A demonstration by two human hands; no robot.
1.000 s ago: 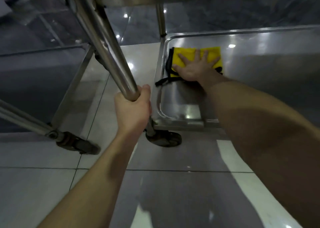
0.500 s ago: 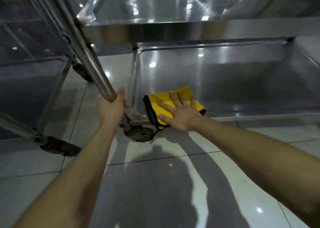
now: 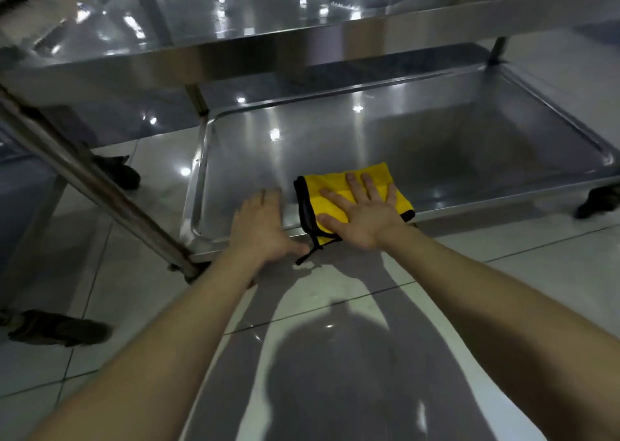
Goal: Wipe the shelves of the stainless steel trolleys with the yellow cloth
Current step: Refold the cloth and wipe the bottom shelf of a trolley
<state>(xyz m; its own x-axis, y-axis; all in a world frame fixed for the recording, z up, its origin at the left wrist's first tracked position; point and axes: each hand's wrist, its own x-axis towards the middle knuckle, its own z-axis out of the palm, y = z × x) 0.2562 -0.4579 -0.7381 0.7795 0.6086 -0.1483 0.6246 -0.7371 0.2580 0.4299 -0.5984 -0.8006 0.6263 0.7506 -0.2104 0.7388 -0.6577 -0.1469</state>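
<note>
On the front edge of the bottom shelf (image 3: 436,145), the right hand's fingers (image 3: 352,185) are lying straight and spread wide on the yellow cloth (image 3: 375,173), with the right hand (image 3: 360,217) pressing it flat against the steel. The folded cloth is sitting at the near rim, left of the shelf's middle, and its black-edged corner and loop (image 3: 310,249) are hanging over the rim toward the floor. Just beside it, the left hand (image 3: 260,225) is resting palm down on the bare shelf, its fingers (image 3: 268,199) lying straight and close together and its thumb running along the rim, holding nothing. Both forearms are reaching in from below. An upper shelf (image 3: 235,34) is spanning above, a slanting steel post (image 3: 84,178) is crossing the left side, and a castor (image 3: 600,202) is standing at the right on the glossy tiled floor (image 3: 536,272).
</note>
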